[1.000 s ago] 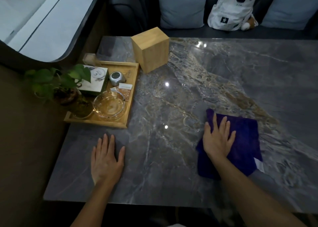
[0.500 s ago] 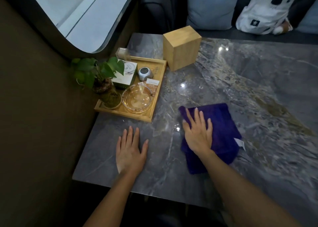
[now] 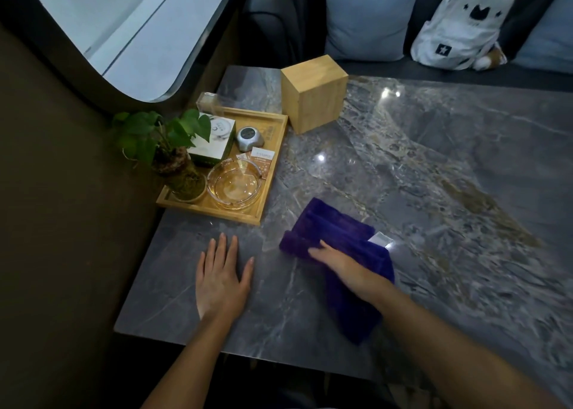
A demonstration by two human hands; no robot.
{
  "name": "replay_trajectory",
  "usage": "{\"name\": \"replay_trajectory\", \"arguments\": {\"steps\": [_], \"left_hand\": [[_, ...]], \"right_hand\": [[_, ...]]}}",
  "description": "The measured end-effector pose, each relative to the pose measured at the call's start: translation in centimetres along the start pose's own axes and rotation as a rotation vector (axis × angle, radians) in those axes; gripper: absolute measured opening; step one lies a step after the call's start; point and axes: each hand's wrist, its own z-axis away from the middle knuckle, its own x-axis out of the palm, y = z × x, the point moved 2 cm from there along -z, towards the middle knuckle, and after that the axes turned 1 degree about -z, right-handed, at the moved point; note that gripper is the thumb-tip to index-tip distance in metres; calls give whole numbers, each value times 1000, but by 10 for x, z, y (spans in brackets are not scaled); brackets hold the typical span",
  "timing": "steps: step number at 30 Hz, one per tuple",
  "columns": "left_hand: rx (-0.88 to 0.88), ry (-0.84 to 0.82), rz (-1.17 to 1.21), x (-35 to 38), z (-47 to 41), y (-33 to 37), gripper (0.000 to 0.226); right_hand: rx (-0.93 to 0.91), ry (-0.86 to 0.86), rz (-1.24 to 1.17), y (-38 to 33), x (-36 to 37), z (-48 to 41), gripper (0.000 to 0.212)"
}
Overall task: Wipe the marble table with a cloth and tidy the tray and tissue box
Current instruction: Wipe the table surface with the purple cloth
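A folded purple cloth [image 3: 328, 225] lies on the grey marble table [image 3: 434, 176], just right of the tray's near corner. My right hand [image 3: 344, 263] presses flat on the cloth, fingers pointing left. My left hand [image 3: 221, 278] rests flat on the bare marble near the front left corner, fingers spread, holding nothing. The wooden tray [image 3: 273, 166] sits at the table's left edge. A wooden tissue box [image 3: 313, 93] stands upright behind the tray's far right corner.
The tray holds a potted plant [image 3: 167, 148], a glass ashtray [image 3: 234, 185], a green and white box [image 3: 214, 142], a small silver gadget [image 3: 249, 138] and cards. A wall and curved window [image 3: 124, 30] lie left. Cushions and a white backpack [image 3: 459, 27] sit on the sofa behind.
My right hand has slid the cloth leftward across the marble toward the tray, and the cloth has bunched and turned. My left hand stays planted. The camera has turned left.
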Motion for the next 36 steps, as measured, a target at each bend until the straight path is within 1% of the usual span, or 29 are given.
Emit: {"name": "replay_trajectory", "arguments": {"steps": [1,2,4,5,7,8,10,12,13,14,15,18,20,22,23,24,25,26,27,28,29,30,31,32,33,34,36], "left_hand": [[1,-5,-1,0,0,0,78],[1,-7,-1,0,-1,0,78],[-3,-4,4,-1,-1,0,78],[-5,-1,10,-1,-1,0,78],[-7,1,23,-2,-1,0,78],[-8,1,25,-2,-2,1,78],[-15,2,21,-2,-3,1,78],[-27,7,3,-3,-3,2,76],[-33,6,-9,-3,-3,2,75],[-39,-2,-17,-4,-3,2,74],[-46,-15,-23,-4,-3,2,74],[-55,-47,-38,-6,-4,2,78],[-58,-64,-47,-7,-4,3,83],[-62,-80,-51,-9,-5,4,83],[-66,-86,-49,-10,-5,4,82],[-69,-90,-46,-10,-5,4,81],[-72,-93,-43,-10,-4,4,80],[-74,-95,-39,-10,-4,3,79],[-73,-96,-35,-10,-4,3,78],[-70,-94,-32,-10,-4,3,77],[-68,-92,-32,-10,-4,4,77],[-65,-91,-35,-9,-4,4,76],[-63,-91,-37,-9,-5,4,76],[-61,-89,-40,-9,-5,4,76],[-60,-88,-41,-9,-5,4,76],[-58,-85,-40,-8,-5,4,76],[-59,-71,-40,-8,-4,3,75]], "right_hand": [[63,42,-256,-3,-10,4,23],[88,63,-432,-6,-21,6,22],[90,90,-647,-12,-46,9,25],[64,110,-704,-17,-59,11,30],[-47,162,-767,-31,-85,15,38],[-101,195,-770,-40,-99,17,38],[-198,262,-747,-57,-128,18,33],[-266,303,-705,-77,-152,17,21],[-290,322,-690,-85,-162,14,28],[-286,339,-652,-93,-169,11,36],[-284,362,-612,-99,-177,4,38],[-266,460,-459,-105,-185,-24,29],[-243,479,-325,-97,-175,-45,28],[-220,378,-193,-82,-150,-65,25],[-198,290,-68,-73,-136,-75,25],[-162,194,188,-64,-123,-83,29],[-130,94,516,-55,-113,-88,37],[-138,9,775,-48,-106,-92,41],[-183,-66,906,-44,-102,-90,41],[-226,-79,893,-44,-102,-87,38],[-281,-9,801,-49,-102,-81,34],[-324,134,708,-51,-108,-78,32],[-353,316,696,-55,-115,-75,37],[-315,483,745,-56,-121,-75,48],[-217,579,814,-55,-123,-77,62],[-84,594,859,-52,-121,-80,75],[136,539,889,-40,-106,-91,92]]}}
